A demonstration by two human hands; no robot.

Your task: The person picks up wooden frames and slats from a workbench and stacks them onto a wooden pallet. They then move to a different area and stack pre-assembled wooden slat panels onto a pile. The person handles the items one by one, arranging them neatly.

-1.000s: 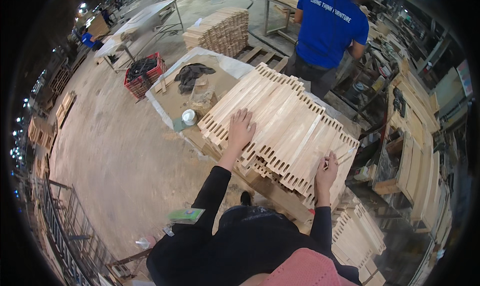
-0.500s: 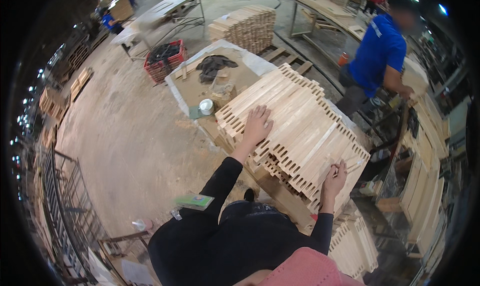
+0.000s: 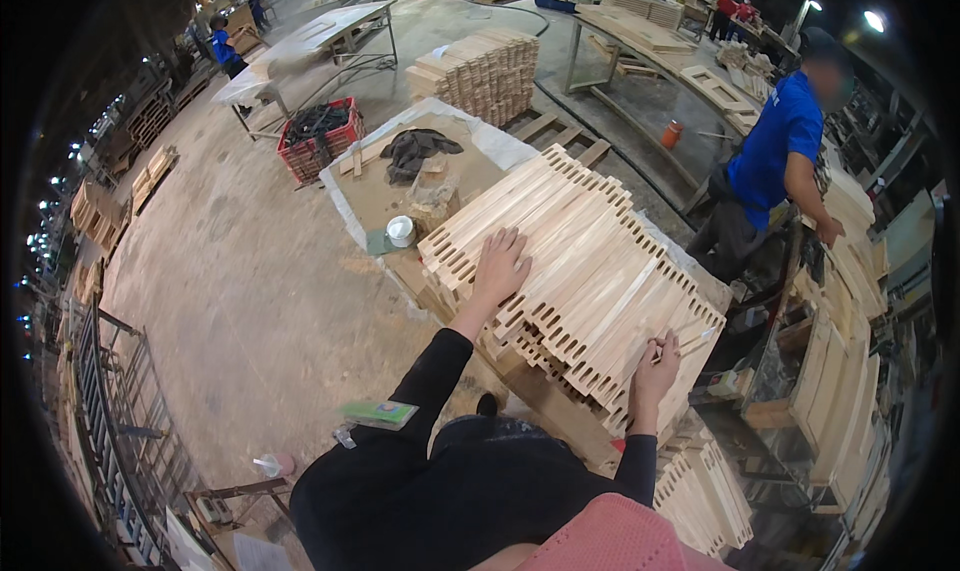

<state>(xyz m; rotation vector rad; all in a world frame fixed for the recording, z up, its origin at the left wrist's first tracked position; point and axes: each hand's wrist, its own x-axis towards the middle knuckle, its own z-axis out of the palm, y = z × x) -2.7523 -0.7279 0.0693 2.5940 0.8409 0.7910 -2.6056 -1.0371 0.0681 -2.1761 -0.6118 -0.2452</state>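
Observation:
My left hand (image 3: 501,267) rests on a stack of pale wooden slats (image 3: 565,241), its fingers stretched out over the left part. The slats lie side by side, with rows of slots along their ends. Farther right, my right hand (image 3: 655,367) lies on the same stack with its fingers curled together. A thin, stick-like thing with a light end (image 3: 708,332) shows just beyond these fingers; whether they grip it is too small to tell. Below the right forearm, more slotted slats (image 3: 700,496) are stacked lower down.
Behind the slats, a covered table (image 3: 350,186) bears a dark cloth (image 3: 420,153) and a white tub (image 3: 400,231). A red crate (image 3: 320,141) and another slat stack (image 3: 480,71) stand beyond. A co-worker in blue (image 3: 780,151) works at right beside long wooden boards (image 3: 835,396).
The whole view has shifted slightly, while both hands keep about the same places on the slats. The co-worker at right has moved a little farther right.

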